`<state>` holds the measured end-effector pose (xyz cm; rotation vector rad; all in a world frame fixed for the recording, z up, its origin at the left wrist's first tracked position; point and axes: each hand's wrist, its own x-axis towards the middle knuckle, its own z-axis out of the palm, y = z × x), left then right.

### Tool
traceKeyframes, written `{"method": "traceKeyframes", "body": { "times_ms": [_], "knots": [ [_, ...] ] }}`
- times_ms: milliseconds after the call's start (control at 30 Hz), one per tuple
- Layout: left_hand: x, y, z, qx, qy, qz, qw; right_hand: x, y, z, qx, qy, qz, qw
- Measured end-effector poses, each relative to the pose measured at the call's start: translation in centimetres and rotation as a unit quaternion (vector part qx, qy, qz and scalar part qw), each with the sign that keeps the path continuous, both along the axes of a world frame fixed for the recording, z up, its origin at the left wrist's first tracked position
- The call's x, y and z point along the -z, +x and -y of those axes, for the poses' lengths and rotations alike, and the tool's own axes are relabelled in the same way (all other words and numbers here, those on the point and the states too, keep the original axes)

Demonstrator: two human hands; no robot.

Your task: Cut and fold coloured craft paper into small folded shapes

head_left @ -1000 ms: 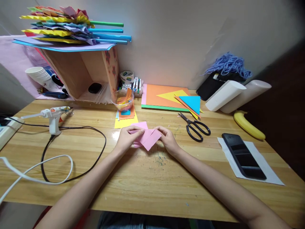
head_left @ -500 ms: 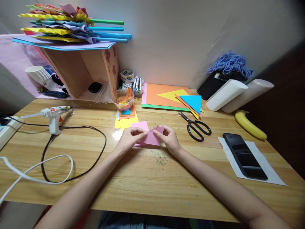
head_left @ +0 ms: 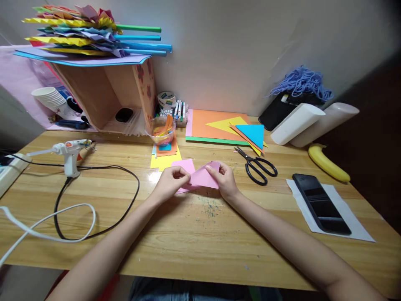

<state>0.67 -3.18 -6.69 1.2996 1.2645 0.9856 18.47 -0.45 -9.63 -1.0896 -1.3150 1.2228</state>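
Observation:
A piece of pink paper (head_left: pixel 203 177) is stretched between my two hands, just above the middle of the desk. My left hand (head_left: pixel 171 180) pinches its left end between thumb and fingers. At the other end my right hand (head_left: pixel 224 177) grips it, thumb on top and fingers behind. The paper looks bent or folded along its upper right edge. Behind it, another pink sheet (head_left: pixel 184 164) lies flat on the desk, partly hidden by my left hand and the held paper. Black-handled scissors (head_left: pixel 255 165) rest to the right of my right hand.
A glue gun (head_left: pixel 71 156) with looping cables stands left. Behind are a plastic bowl (head_left: pixel 160 133) of paper strips, coloured sheets (head_left: pixel 200 121) and an open box (head_left: pixel 103 96) topped with paper flowers. At right lie a phone (head_left: pixel 321 203) and a banana (head_left: pixel 327 163).
My right hand has moved slightly right, away from the left hand, and the pink paper between them is spread wider and flatter. My left hand has barely shifted.

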Motion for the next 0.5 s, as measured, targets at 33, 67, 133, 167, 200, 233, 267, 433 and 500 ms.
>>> {"method": "traceKeyframes", "body": {
  "times_ms": [33, 67, 133, 167, 200, 233, 267, 433, 500],
  "knots": [
    [0.0, -0.1, -0.1, -0.002, -0.006, 0.005, 1.0, 0.2, 0.0, -0.1, 0.016, -0.005, -0.013, 1.0],
    [0.0, -0.2, -0.1, -0.003, -0.011, 0.011, 1.0, 0.3, 0.1, -0.3, 0.03, -0.008, -0.024, 0.999],
    [0.1, -0.4, -0.3, -0.008, -0.019, 0.019, 1.0, 0.6, 0.3, -0.8, 0.05, -0.007, -0.04, 0.998],
    [0.1, -0.6, -0.4, -0.015, -0.023, 0.02, 0.999, 0.7, 0.5, -1.1, 0.064, -0.003, -0.046, 0.997],
    [0.3, -0.8, -0.6, -0.025, -0.025, 0.019, 0.999, 0.7, 0.6, -1.4, 0.082, 0.003, -0.05, 0.995],
    [0.4, -1.1, -0.7, -0.039, -0.022, 0.011, 0.999, 0.7, 0.8, -1.8, 0.103, 0.01, -0.05, 0.993],
    [0.6, -1.3, -0.8, -0.057, -0.009, -0.006, 0.998, 0.8, 1.0, -2.2, 0.123, 0.017, -0.047, 0.991],
    [1.4, -2.5, -1.2, -0.109, 0.175, -0.238, 0.949, 1.2, 1.7, -3.7, 0.161, 0.057, 0.01, 0.985],
    [1.7, -2.8, -1.4, -0.092, 0.211, -0.319, 0.919, 1.6, 1.9, -3.8, 0.194, 0.076, 0.065, 0.976]
  ]
}}
